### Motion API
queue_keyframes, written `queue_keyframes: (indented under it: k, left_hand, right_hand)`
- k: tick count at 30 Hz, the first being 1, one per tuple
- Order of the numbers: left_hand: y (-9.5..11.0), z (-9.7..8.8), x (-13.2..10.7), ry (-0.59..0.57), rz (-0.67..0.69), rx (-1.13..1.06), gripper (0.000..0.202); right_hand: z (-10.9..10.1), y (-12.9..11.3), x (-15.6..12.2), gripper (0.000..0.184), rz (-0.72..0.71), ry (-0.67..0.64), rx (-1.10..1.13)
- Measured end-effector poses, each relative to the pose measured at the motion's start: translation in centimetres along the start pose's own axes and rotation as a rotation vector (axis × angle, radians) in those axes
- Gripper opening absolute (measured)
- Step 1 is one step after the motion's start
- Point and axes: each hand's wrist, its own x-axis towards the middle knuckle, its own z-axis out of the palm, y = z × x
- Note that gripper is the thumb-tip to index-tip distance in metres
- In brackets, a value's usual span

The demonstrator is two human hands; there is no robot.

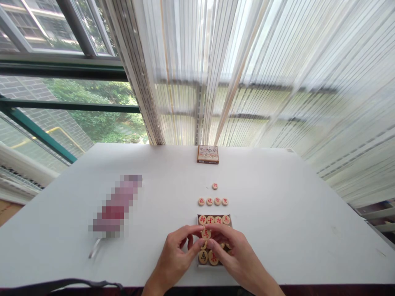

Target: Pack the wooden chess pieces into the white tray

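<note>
A small open box [199, 263] of round wooden chess discs with red characters sits near the front edge of the white table [277, 213]. Both hands hover over it. My left hand [177, 257] and my right hand [236, 255] meet above the box, fingertips pinched together around one red-marked disc [205, 234]. Beyond the box lies a row of several discs [213, 201], with a single disc [215, 186] further back. The box lid [207, 154] rests at the table's far edge.
A blurred-out pinkish object [115, 207] lies on the left of the table, with a strap [94, 248] trailing from it. Striped sheer curtains [262, 74] hang behind the table, and a window [61, 82] is at the left.
</note>
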Motion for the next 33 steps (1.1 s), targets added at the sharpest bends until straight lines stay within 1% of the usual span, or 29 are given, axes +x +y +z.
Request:
queue_keyframes:
  k: [5,17,25,33]
  left_hand:
    - [0.01,0.01,0.02,-0.006,0.008,0.012,0.024]
    - [0.39,-0.16,-0.05,0.001,0.052,0.075,0.024]
    - [0.67,-0.10,0.02,0.010,0.050,0.081,0.025]
    - [0.88,-0.14,-0.02,0.019,0.020,0.056,0.022]
  right_hand:
    - [0.15,-0.07,0.16,0.023,0.015,0.004,0.016]
    - [0.04,0.31,-0.07,0.029,0.051,-0.017,0.088]
    - [0.12,-0.04,-0.19,0.026,0.049,0.006,0.058]
    - [0.32,0.07,-0.04,0.020,-0.001,0.052,0.007]
